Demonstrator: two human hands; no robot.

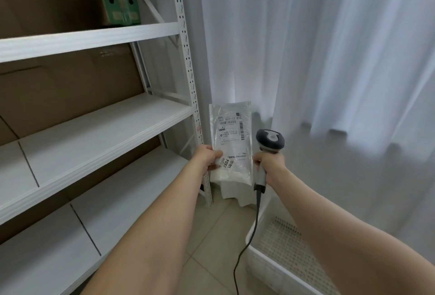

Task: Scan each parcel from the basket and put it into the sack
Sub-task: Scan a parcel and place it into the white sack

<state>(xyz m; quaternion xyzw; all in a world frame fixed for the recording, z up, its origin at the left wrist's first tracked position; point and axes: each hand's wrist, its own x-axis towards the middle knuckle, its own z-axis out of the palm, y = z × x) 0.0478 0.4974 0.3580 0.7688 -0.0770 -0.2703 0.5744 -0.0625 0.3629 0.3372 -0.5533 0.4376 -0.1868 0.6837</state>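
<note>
Upright, the flat white plastic labelled parcel (231, 140) is pinched at its lower edge by the left hand (208, 157), while the right hand (270, 162) grips the grey corded barcode scanner (268, 151) just beside it.

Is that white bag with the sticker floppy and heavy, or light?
Probably light: the left hand holds the parcel up by one lower edge alone. Likely not very floppy, since it stands upright above that grip. Its shiny plastic skin may be a bit slippery.
</note>
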